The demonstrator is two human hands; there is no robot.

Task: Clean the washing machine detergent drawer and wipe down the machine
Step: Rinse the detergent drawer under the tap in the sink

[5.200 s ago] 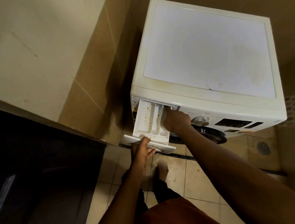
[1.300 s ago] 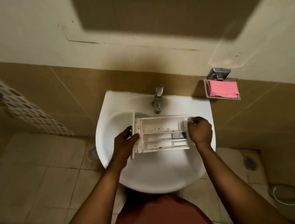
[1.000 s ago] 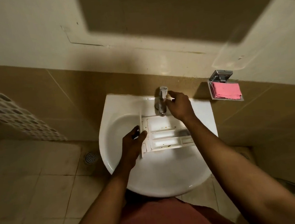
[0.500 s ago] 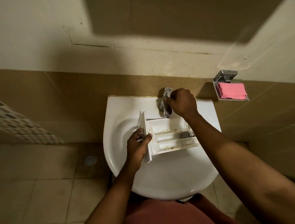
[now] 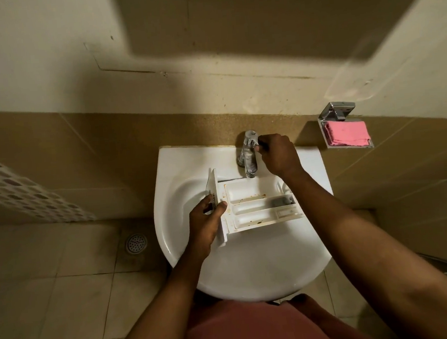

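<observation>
1. The detergent drawer [image 5: 260, 206] is in the white basin [image 5: 252, 269], compartments up, its far edge below the tap [image 5: 248, 156] spout.
2. The drawer is white plastic with three long compartments. Brown residue speckles the dividers and the front-panel end. A grey insert sits in the middle compartment.
3. My left hand [image 5: 208, 220] grips the drawer's front panel.
4. My right hand [image 5: 278, 156] is curled round the tap's top.
5. A pink cloth [image 5: 347, 133] lies in the wall dish, right of the basin.

The detergent drawer [image 5: 258, 207] sits in the white sink [image 5: 252, 269].
</observation>
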